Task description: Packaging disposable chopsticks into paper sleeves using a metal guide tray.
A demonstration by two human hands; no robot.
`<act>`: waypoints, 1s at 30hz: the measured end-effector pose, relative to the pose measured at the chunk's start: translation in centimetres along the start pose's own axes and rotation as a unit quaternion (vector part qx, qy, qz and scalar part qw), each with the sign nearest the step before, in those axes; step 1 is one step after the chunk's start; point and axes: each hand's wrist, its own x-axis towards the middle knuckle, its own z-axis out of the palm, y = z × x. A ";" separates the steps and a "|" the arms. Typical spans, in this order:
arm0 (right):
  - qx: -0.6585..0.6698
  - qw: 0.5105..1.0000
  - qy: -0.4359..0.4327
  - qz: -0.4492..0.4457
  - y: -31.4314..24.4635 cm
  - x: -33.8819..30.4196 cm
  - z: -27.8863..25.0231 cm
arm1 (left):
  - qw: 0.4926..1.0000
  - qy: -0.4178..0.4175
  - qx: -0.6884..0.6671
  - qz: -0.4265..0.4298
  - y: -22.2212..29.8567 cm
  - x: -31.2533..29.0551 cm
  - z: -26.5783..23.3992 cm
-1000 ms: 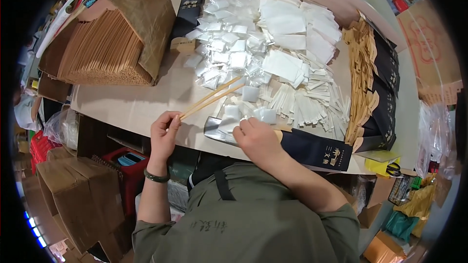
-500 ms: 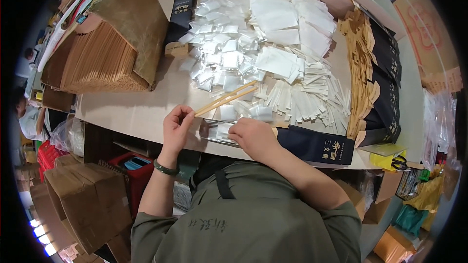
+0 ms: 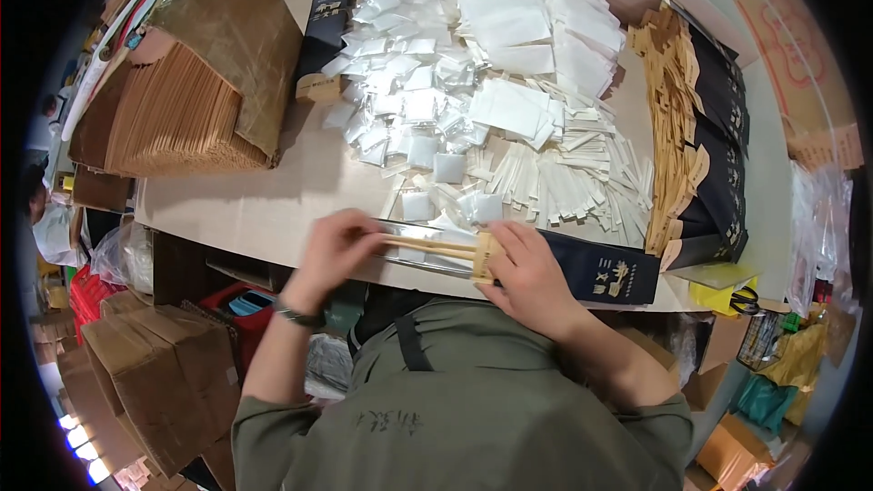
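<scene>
My left hand (image 3: 338, 259) pinches the ends of a pair of wooden chopsticks (image 3: 427, 245), slightly blurred by motion. The chopsticks lie along a clear plastic packet (image 3: 414, 259) at the table's front edge, their far tips reaching a tan paper band (image 3: 486, 259). My right hand (image 3: 527, 264) grips that band between thumb and fingers. A dark navy printed sleeve (image 3: 600, 268) extends to the right from under my right hand. Just beyond the packet lie small white sachets in clear wrappers (image 3: 416, 206).
Wrapped sachets (image 3: 418, 105), white paper packets (image 3: 505, 23) and narrow white strips (image 3: 546, 182) cover the table's middle. Tan-and-navy sleeves (image 3: 714, 145) are stacked at the right. An open carton (image 3: 218, 45) of packed brown card stands left. Black scissors (image 3: 746, 300) lie at the right front corner.
The chopsticks have come down from above the table onto the packet and now lie nearly level. My right hand has moved right from the packet onto the tan band.
</scene>
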 end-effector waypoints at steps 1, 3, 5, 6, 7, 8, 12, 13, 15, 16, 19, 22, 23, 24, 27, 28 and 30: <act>0.001 1.000 -0.002 -0.001 0.1 0.3 0.4 | 0.984 -0.053 0.150 0.075 1.5 0.9 2.5; 0.009 1.000 0.002 0.007 0.0 0.9 0.7 | 0.978 -0.064 0.132 0.148 3.7 1.8 6.8; -0.025 0.999 0.005 0.020 -0.5 1.0 -0.2 | 0.953 0.067 0.215 0.202 2.7 1.5 7.0; -0.059 0.998 0.009 0.038 -0.6 1.1 -0.6 | 0.952 0.065 0.215 0.206 2.0 1.6 6.9; -0.059 0.997 0.011 0.040 -0.6 1.1 -0.3 | 0.971 0.093 0.184 0.125 1.3 1.3 6.8; -0.053 0.998 0.019 0.032 -0.6 1.2 0.2 | 0.980 0.120 0.151 0.044 0.9 1.0 6.8; -0.029 0.999 0.000 0.015 -0.2 1.2 0.5 | 0.995 -0.082 0.042 0.033 6.6 -0.5 10.2; -0.035 0.999 0.008 0.019 -0.1 1.1 0.1 | 0.994 -0.088 0.045 0.042 7.0 -0.7 9.8; -0.009 1.000 0.009 0.005 -0.1 0.8 -1.2 | 0.946 0.022 0.278 0.162 7.2 -0.6 7.6; -0.020 0.997 0.058 -0.039 -0.1 1.0 -1.1 | 0.885 0.030 0.412 0.216 6.9 -0.3 6.6; -0.019 0.994 -0.045 -0.102 0.4 2.4 -3.0 | 0.852 -0.073 0.488 0.174 4.8 1.0 5.9; 0.032 0.977 0.001 0.210 7.8 1.4 -10.9 | 0.914 -0.009 0.400 0.073 5.8 1.3 5.9; 0.122 0.904 0.042 0.408 8.8 1.2 -14.2 | 0.929 -0.005 0.370 -0.022 6.2 1.2 5.5; -0.074 0.956 0.102 0.266 10.3 -1.3 -15.8 | 0.956 -0.042 0.283 -0.066 6.0 0.9 5.3; -0.151 0.983 -0.011 0.108 8.4 -4.2 -13.4 | 0.987 -0.130 0.036 -0.082 4.9 -0.5 7.0; -0.098 0.992 -0.055 0.057 6.4 -4.3 -11.3 | 0.983 -0.177 0.026 -0.046 5.1 -0.7 8.3; 0.016 0.997 -0.074 0.009 5.5 -3.5 -5.3 | 0.968 -0.244 0.015 0.061 7.4 -0.6 11.9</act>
